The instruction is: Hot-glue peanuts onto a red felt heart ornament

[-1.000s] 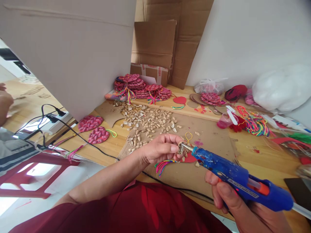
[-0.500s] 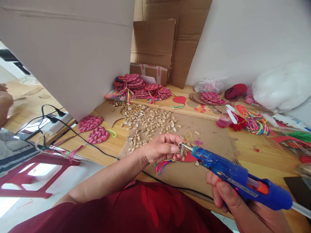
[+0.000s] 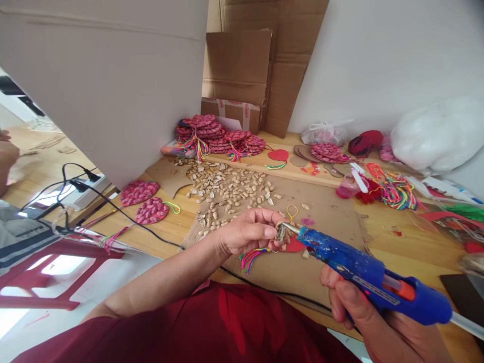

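My left hand pinches small brown peanut shell, above near cardboard. My right hand grips blue plastic glue gun. Metal tip close to fingers; slip could burn me.

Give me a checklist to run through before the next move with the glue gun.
1. Glue gun gripped in the right hand: ok.
2. Small brown piece pinched in the left hand: ok.
3. Stick in the gun's rear: ok.
4. Left fingers well away from the nozzle: not ok, very close.
5. Red piece below in full view: not ok, partly hidden.
6. Nozzle hot: cannot tell.
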Demonstrator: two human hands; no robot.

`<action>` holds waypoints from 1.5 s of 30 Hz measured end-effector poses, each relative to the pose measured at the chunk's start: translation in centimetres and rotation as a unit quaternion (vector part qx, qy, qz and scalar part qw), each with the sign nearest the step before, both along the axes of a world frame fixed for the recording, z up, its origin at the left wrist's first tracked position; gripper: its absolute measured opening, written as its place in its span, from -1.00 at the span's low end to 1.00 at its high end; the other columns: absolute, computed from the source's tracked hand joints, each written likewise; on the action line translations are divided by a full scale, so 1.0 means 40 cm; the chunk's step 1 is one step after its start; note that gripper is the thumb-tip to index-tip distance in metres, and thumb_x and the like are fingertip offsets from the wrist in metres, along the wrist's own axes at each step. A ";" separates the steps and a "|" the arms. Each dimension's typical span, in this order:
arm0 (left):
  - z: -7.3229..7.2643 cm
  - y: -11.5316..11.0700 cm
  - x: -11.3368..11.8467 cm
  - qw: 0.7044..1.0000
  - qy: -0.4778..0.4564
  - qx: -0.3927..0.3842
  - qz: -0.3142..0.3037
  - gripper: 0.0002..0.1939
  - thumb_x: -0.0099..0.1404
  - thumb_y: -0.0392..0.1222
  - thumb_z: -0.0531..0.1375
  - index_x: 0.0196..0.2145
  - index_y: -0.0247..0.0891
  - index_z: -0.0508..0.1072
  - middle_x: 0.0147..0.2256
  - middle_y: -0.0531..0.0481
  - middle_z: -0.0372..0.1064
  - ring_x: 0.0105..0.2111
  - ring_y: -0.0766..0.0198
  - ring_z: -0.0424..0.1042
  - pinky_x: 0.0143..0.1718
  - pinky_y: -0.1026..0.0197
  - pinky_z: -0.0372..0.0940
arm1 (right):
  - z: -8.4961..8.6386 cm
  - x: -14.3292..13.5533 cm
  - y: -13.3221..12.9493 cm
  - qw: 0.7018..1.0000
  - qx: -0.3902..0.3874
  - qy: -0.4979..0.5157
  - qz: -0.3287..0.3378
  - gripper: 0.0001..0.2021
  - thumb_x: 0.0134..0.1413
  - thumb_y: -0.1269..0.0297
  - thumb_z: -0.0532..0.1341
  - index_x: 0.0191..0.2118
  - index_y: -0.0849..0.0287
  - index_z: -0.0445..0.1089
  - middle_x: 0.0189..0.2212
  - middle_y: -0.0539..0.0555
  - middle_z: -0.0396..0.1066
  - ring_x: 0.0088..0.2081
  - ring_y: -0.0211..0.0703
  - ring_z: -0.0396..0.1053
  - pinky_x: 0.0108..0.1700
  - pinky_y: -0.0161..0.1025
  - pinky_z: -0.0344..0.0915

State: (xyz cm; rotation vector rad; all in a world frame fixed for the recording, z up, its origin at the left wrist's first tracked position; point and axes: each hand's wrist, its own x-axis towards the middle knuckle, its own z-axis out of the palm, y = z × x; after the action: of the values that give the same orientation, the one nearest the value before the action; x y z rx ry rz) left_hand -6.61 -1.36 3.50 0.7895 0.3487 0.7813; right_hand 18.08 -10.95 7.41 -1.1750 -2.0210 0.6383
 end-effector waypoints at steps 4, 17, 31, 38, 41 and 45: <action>0.000 -0.002 0.000 1.000 0.002 0.005 0.000 -0.56 -0.06 -0.03 0.51 -0.32 -0.37 0.53 -0.48 0.00 0.44 -0.51 0.39 0.41 -0.43 0.36 0.24 | 0.010 -0.015 0.001 1.000 0.002 0.021 0.000 -0.80 0.45 0.18 0.13 -0.25 0.07 0.38 -0.39 -0.04 0.41 -0.40 -0.25 0.45 -0.31 -0.53 0.41; -0.001 -0.001 -0.003 1.000 0.015 0.010 0.005 -0.54 -0.07 0.00 0.51 -0.32 -0.37 0.53 -0.49 -0.01 0.44 -0.51 0.40 0.38 -0.43 0.34 0.22 | 0.004 -0.010 -0.003 1.000 -0.015 0.009 -0.008 -0.77 0.45 0.19 0.11 -0.28 0.10 0.37 -0.40 -0.04 0.40 -0.39 -0.25 0.44 -0.31 -0.53 0.40; -0.004 0.001 -0.001 1.000 0.001 0.011 0.004 -0.57 -0.05 -0.04 0.50 -0.30 -0.36 0.55 -0.45 -0.02 0.46 -0.51 0.40 0.40 -0.44 0.36 0.23 | -0.011 0.004 -0.001 1.000 -0.009 -0.017 0.001 -0.81 0.44 0.16 0.14 -0.19 0.09 0.42 -0.37 -0.03 0.42 -0.36 -0.22 0.47 -0.30 -0.51 0.42; -0.002 0.000 -0.002 1.000 0.014 0.012 0.005 -0.54 -0.07 -0.01 0.51 -0.32 -0.37 0.53 -0.48 -0.01 0.44 -0.51 0.39 0.37 -0.43 0.34 0.21 | 0.000 -0.008 -0.002 1.000 -0.014 -0.010 -0.017 -0.75 0.44 0.17 0.13 -0.29 0.11 0.40 -0.44 -0.04 0.38 -0.42 -0.24 0.42 -0.36 -0.51 0.39; -0.003 0.000 -0.003 1.000 0.015 0.015 0.006 -0.55 -0.06 -0.02 0.50 -0.32 -0.37 0.52 -0.48 -0.01 0.43 -0.51 0.39 0.36 -0.41 0.33 0.22 | 0.005 -0.007 0.000 1.000 -0.013 -0.009 -0.010 -0.74 0.44 0.18 0.12 -0.31 0.11 0.39 -0.44 -0.04 0.37 -0.42 -0.24 0.42 -0.36 -0.50 0.39; -0.003 0.000 -0.004 1.000 0.017 0.015 0.007 -0.55 -0.06 -0.01 0.50 -0.32 -0.37 0.52 -0.48 0.00 0.43 -0.51 0.39 0.36 -0.42 0.34 0.21 | 0.002 -0.003 0.001 1.000 -0.014 -0.010 -0.010 -0.73 0.45 0.18 0.11 -0.32 0.12 0.37 -0.44 -0.04 0.37 -0.42 -0.24 0.42 -0.35 -0.51 0.39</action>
State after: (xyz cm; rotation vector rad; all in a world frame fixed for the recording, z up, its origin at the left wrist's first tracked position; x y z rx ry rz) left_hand -6.75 -1.36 3.39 0.8291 0.3747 0.7885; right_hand 17.95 -10.91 7.48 -1.2209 -2.0199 0.6507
